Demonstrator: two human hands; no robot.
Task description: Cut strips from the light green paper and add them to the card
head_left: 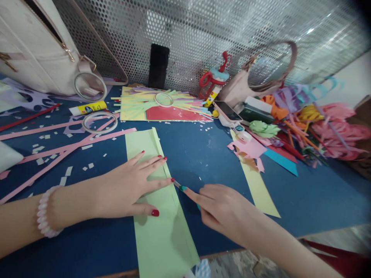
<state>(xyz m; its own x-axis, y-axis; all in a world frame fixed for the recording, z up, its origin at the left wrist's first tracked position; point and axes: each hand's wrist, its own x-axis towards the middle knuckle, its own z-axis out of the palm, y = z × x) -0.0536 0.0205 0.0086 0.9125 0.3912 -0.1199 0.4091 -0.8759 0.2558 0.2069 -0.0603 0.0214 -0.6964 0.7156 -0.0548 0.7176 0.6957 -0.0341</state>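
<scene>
A folded sheet of light green paper [162, 239] lies lengthwise on the blue table, its near end reaching past the table edge. My left hand [142, 181] rests flat on it with the fingers spread, holding nothing. A bead bracelet circles that wrist. My right hand [223, 204] is closed round a teal craft knife [183, 188], mostly hidden by the fingers. Its thin blade meets the folded right edge of the paper, close beside my left index fingertip.
Pink paper strips [72, 146], white scraps, tape rolls [100, 122] and a glue stick [89, 108] lie left. Behind are a backpack [34, 50], a standing phone [159, 65] and thin paper strips [139, 101]. Right are yellow paper [257, 185], a handbag [240, 85] and paper flowers [333, 123].
</scene>
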